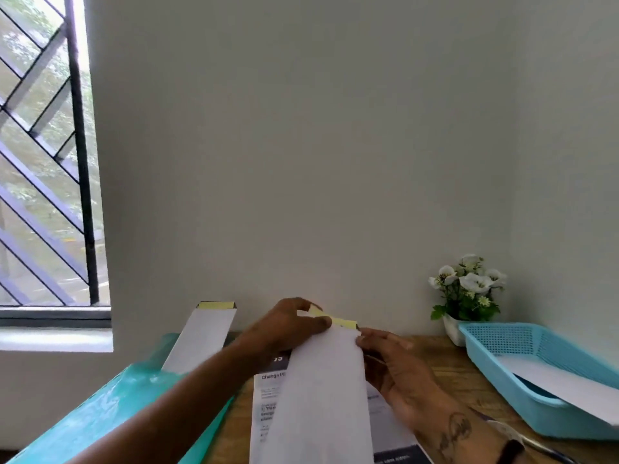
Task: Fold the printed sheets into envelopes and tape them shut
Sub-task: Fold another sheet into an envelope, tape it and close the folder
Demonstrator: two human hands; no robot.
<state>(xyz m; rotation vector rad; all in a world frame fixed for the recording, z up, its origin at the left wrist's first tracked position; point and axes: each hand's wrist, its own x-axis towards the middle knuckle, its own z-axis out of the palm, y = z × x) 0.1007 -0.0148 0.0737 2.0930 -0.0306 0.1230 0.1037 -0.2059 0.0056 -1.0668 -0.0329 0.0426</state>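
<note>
A long white envelope (321, 393) lies lengthwise over a printed sheet (268, 406) on the wooden table, its far end carrying a yellow adhesive strip (343, 323). My left hand (291, 326) pinches that far end at the yellow strip. On the envelope's right edge, near the same end, rests my right hand (398, 373), fingers touching the paper. A second white envelope (204, 333) with a yellow strip at its top sticks up out of a teal folder (110, 406) on the left.
A light blue plastic basket (536, 370) holding a white sheet (569, 386) sits at the right. A small white pot of white flowers (469, 289) stands against the wall behind it. A barred window (43, 155) is at the left. The wall runs close behind the table.
</note>
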